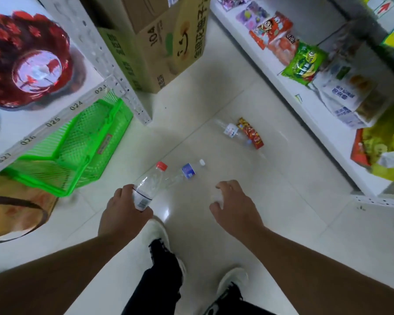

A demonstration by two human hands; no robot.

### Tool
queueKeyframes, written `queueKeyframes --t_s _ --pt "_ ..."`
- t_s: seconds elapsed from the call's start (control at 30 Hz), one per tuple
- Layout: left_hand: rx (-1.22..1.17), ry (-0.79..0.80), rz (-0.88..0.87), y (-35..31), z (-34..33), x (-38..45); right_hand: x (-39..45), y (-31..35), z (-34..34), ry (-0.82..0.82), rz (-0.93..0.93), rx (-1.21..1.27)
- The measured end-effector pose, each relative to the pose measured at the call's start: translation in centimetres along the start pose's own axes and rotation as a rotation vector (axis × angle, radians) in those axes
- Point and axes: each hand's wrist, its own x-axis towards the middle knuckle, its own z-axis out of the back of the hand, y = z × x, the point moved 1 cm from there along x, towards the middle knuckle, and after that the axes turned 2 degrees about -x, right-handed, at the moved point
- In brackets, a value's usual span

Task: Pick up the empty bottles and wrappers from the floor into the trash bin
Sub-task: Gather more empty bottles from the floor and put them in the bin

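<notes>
Already the left hand (123, 212) grips a red-capped bottle (149, 185), the right hand (233, 205) hangs slack-fingered, so reaching for the blue-labelled bottle (187, 171) might roll it away.

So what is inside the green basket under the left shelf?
The green basket looks empty through its mesh walls. The shelf above covers its back part, so that part cannot be checked.

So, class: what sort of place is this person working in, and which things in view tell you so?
Probably a small shop aisle: snack packets on a shelf, a green basket, and a stock carton.
</notes>
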Motion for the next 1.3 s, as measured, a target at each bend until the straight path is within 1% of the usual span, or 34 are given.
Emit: queueKeyframes --t_s 0.17,0.27,0.33,0.4,0.47,0.5,0.53,0.6,0.63,0.67,0.73,0.83,0.97,1.07,1.17,1.3 --pt "-0.001 0.011 0.064 4.9 -3.3 4.4 8.9 2.2 -7.2 0.024 0.200 -0.082" --pt "-0.031 -0.007 0.123 8.9 -7.3 7.4 15.3 1.9 -14.2 0.130 0.352 -0.183" --pt "-0.049 -0.045 0.136 10.9 -10.2 9.6 19.6 0.7 -18.5 0.154 0.464 -0.410" --pt "-0.047 -0.120 0.137 13.0 -13.5 11.9 24.1 -1.2 -22.4 0.123 0.544 -0.667" --pt "-0.057 -0.185 0.154 14.6 -16.2 13.7 27.2 -2.5 -24.4 0.036 0.606 -0.783" --pt "-0.067 -0.197 0.172 15.0 -16.9 14.1 27.8 -3.0 -24.7 0.026 0.629 -0.804" --pt "-0.086 -0.214 0.193 15.2 -17.3 14.1 28.0 -3.6 -24.5 0.049 0.652 -0.813" --pt "-0.140 -0.248 0.258 14.9 -17.3 12.3 27.3 -4.2 -23.0 0.144 0.660 -0.766" --pt "-0.179 -0.259 0.302 14.3 -16.9 10.9 26.3 -4.3 -21.5 0.178 0.606 -0.706" --pt "-0.221 -0.264 0.350 13.6 -16.3 9.2 25.0 -4.0 -19.9 0.176 0.543 -0.619" --pt "-0.292 -0.267 0.423 11.9 -14.5 5.1 21.7 -2.9 -16.0 0.130 0.427 -0.472" --pt "-0.367 -0.253 0.504 9.5 -11.1 -1.9 16.5 -0.3 -9.9 0.140 0.361 -0.396" --pt "-0.462 -0.277 0.619 6.1 -4.8 -10.1 9.0 4.8 -1.1 0.139 0.363 -0.305" --pt "-0.561 -0.293 0.685 4.2 0.4 -15.2 3.1 8.9 3.9 0.200 0.374 -0.306" --pt "-0.621 -0.364 0.690 4.3 4.4 -19.2 -1.8 12.8 6.2 0.218 0.413 -0.322" --pt "-0.673 -0.439 0.702 8.6 6.8 -23.8 -7.1 17.7 4.7 0.215 0.465 -0.330"
